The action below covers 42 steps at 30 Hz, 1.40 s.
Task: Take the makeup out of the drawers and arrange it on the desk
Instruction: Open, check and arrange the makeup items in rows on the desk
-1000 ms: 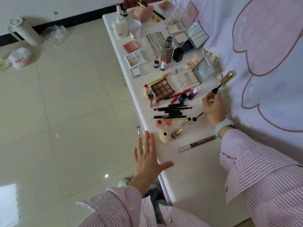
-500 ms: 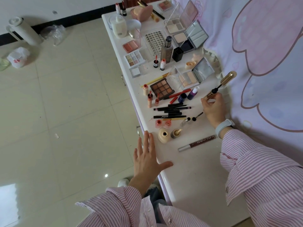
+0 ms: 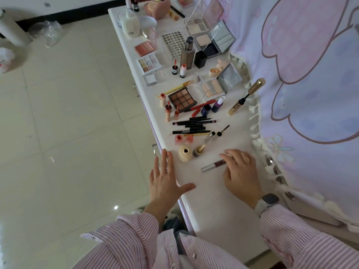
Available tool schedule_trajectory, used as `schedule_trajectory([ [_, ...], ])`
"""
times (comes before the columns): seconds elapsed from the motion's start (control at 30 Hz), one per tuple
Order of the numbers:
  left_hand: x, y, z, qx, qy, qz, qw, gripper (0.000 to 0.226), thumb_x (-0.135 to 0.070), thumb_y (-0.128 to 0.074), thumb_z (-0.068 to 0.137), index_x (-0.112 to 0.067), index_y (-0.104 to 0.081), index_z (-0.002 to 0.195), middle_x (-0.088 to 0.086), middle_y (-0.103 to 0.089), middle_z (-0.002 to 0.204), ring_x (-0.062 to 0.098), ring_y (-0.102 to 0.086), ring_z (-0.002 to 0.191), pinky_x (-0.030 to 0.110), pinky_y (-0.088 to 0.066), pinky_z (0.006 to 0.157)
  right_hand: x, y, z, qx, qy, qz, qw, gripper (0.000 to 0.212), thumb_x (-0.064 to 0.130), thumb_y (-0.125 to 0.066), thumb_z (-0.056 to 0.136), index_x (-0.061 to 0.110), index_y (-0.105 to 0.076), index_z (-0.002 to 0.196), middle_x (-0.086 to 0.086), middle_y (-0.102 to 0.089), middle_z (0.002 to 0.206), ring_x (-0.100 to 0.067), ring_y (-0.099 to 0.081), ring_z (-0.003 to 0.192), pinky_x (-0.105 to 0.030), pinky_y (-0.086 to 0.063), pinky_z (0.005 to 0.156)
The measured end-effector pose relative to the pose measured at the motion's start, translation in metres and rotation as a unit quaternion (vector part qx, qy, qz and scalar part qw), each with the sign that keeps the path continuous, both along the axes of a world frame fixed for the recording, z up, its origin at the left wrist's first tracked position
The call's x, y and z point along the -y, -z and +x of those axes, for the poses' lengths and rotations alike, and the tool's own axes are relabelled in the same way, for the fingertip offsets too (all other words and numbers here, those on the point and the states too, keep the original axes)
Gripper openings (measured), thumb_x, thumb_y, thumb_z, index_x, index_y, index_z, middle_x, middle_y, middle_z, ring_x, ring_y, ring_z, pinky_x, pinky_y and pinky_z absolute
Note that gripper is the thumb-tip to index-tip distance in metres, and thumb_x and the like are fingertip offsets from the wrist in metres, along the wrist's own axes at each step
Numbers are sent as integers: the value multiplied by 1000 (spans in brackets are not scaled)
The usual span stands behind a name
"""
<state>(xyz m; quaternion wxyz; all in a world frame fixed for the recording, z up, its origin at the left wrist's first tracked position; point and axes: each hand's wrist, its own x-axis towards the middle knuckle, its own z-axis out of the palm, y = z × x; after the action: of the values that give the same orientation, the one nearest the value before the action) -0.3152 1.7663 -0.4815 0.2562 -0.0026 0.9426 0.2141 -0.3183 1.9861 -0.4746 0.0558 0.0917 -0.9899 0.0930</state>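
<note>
Makeup covers desk, grouped by kind. Landmark: brown palette. Left hand, nearer than palette, fingers flat, bracing at the edge. Right hand fingers bent over lip gloss tube, probably aligning it; grasp unclear.

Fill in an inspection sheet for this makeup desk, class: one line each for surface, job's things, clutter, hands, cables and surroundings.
Surface: white desk, bare at the near end.
Job's things: gold mascara lying open near the curtain; brown eyeshadow palette; row of black pencils; dark lip gloss tube; beige bottle uncapped.
Clutter: plastic bags on the floor.
Hands: left hand flat at the desk edge, holding nothing; right hand over the lip gloss tube's end, grip unclear.
Cables: nothing seen.
Surroundings: tiled floor; pink-and-lilac curtain on the right.
</note>
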Motion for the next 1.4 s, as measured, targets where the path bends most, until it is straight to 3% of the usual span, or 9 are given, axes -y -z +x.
schedule_trajectory([
  [0.3,4,-5,4,-33,-11,58,998,105,-60,-55,79,-16,13,145,-1,16,155,18,11,142,37,-8,117,-8,-1,3,-1,-89,49,995,18,23,-45,83,18,-61,87,0,-57,83,-18,-46,81,-32,-31,73],
  [0.43,12,-8,19,-133,-65,133,980,72,-36,-64,83,-11,-29,142,9,-31,145,24,-30,132,37,-30,109,2,-31,17,6,-34,-115,993,4,20,-52,77,19,-53,80,3,-49,71,-11,-43,69,-25,-30,67],
  [0.57,8,-15,34,-187,-97,210,955,43,-40,-54,87,-10,-57,118,4,-60,111,19,-59,101,35,-51,85,20,-66,24,179,123,-512,831,8,9,-56,70,8,-52,77,3,-54,60,-5,-43,55,-12,-35,56],
  [0.83,-8,-38,33,-169,1,316,933,48,-49,-37,85,-14,-66,102,-15,-58,81,1,-53,67,10,-41,58,30,-76,35,267,181,-653,686,16,24,-56,82,11,-62,73,-4,-51,53,-14,-42,50,-23,-31,48],
  [0.97,-4,-38,36,-241,41,273,931,41,-40,-38,89,-10,-66,90,-5,-65,77,9,-53,69,12,-39,56,32,-77,32,205,314,-604,703,32,23,-44,96,11,-48,67,10,-29,39,-6,-24,35,-18,-21,38],
  [1.07,0,-41,34,-168,36,272,947,50,-53,-28,88,-18,-63,90,-13,-54,67,10,-46,56,13,-33,52,35,-77,37,116,250,-491,826,22,17,-42,95,19,-50,74,10,-41,52,-3,-36,40,-12,-30,42],
  [1.17,3,-39,36,-95,0,307,947,39,-65,-23,84,-37,-49,74,-10,-39,51,9,-38,45,18,-27,47,31,-83,39,92,124,-433,888,9,24,-39,89,28,-46,91,6,-41,62,-2,-35,46,-12,-30,48],
  [1.33,11,-37,30,-83,-21,303,949,37,-66,-23,82,-38,-45,72,-10,-46,58,7,-39,46,23,-31,52,18,-96,26,224,66,-429,872,18,22,-44,87,31,-53,100,1,-57,96,2,-51,71,-9,-37,62],
  [1.4,11,-39,27,-87,5,291,953,32,-53,-27,87,-32,-49,77,-10,-45,58,6,-37,47,23,-31,53,20,-98,22,251,109,-436,857,17,34,-45,92,27,-60,91,-4,-63,74,-8,-53,55,-17,-39,56],
])
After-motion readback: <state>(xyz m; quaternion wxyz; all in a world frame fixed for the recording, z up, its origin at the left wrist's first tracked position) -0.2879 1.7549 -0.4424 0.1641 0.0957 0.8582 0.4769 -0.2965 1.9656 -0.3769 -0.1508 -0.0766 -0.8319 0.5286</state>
